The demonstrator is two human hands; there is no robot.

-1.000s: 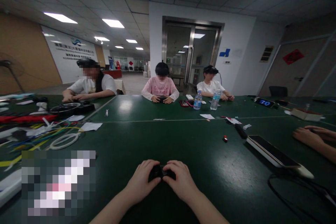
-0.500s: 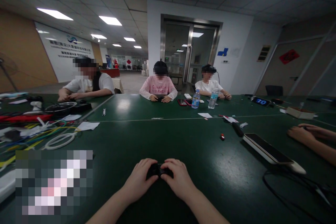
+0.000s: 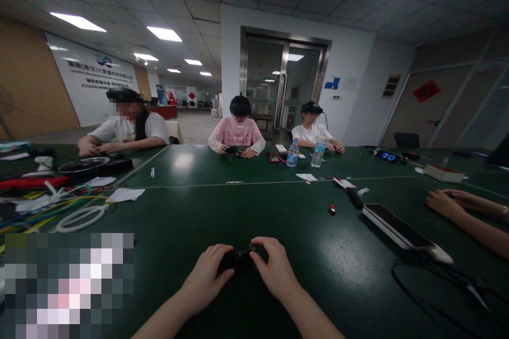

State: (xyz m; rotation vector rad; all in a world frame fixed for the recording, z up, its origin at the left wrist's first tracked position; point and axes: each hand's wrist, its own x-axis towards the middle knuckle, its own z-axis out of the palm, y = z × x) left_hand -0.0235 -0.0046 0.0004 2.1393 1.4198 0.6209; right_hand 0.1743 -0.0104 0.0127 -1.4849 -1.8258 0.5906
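Note:
My left hand (image 3: 209, 275) is closed around the left end of a small black object (image 3: 240, 256), whose exact kind I cannot make out. Its middle shows between my hands, with a few light spots on top. My right hand (image 3: 274, 267) is at the object's right end, thumb and fingers pinched on a small dark piece (image 3: 252, 248) there. Whether that piece is joined to the rest cannot be seen. Both forearms reach in from the bottom, low over the dark green table (image 3: 191, 217).
Cables (image 3: 79, 217) and papers (image 3: 126, 195) lie at left. A white device with a dark screen (image 3: 397, 226), a black cord (image 3: 409, 291) and a small red item (image 3: 332, 210) are at right. Bottles (image 3: 292, 153) stand farther back. Other people sit around; a neighbour's hands (image 3: 445, 204) rest at right.
My right hand has shifted slightly right and away from my left, so more of the black object's middle shows. The whole view has moved a little.

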